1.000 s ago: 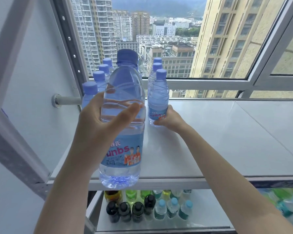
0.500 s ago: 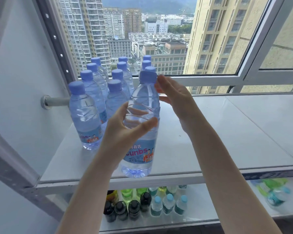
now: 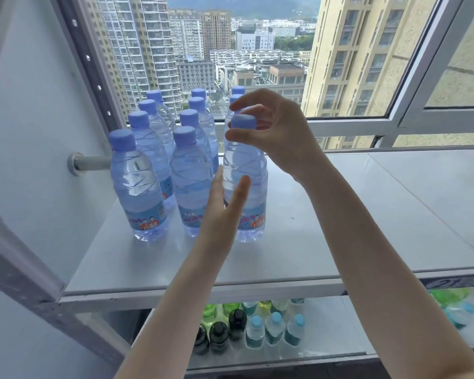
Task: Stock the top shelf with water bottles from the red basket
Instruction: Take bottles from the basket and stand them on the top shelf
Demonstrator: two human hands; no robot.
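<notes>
- A water bottle (image 3: 246,162) with a blue cap (image 3: 243,121) stood upright on the top shelf (image 3: 353,228), at the front of the right-hand row.
- The right hand (image 3: 277,132) arched over the bottle's top. Its fingers (image 3: 237,105) were curved and spread, with the forefinger above the cap and the thumb at the neck just below it. The cap sat between them and a gap showed above it. Whether the thumb touched the neck could not be told.
- The left hand (image 3: 220,206) was raised beside the bottle's lower body. Its fingers were straight and its thumb was splayed out in front of the clear plastic. It gripped nothing.
- The other water bottles (image 3: 137,187) stood upright in three close rows running back toward the window frame (image 3: 350,124). The left and middle rows were four deep, and two more caps showed behind the front right bottle.
- Their blue labels faced the camera on the front three.
- A grey pipe (image 3: 93,161) jutted from the wall at the left, behind the front left bottle.
- On the lower shelf (image 3: 326,332) stood dark bottles (image 3: 219,335), green bottles (image 3: 210,311) behind them, and small blue-capped bottles (image 3: 275,328) to their right.
</notes>
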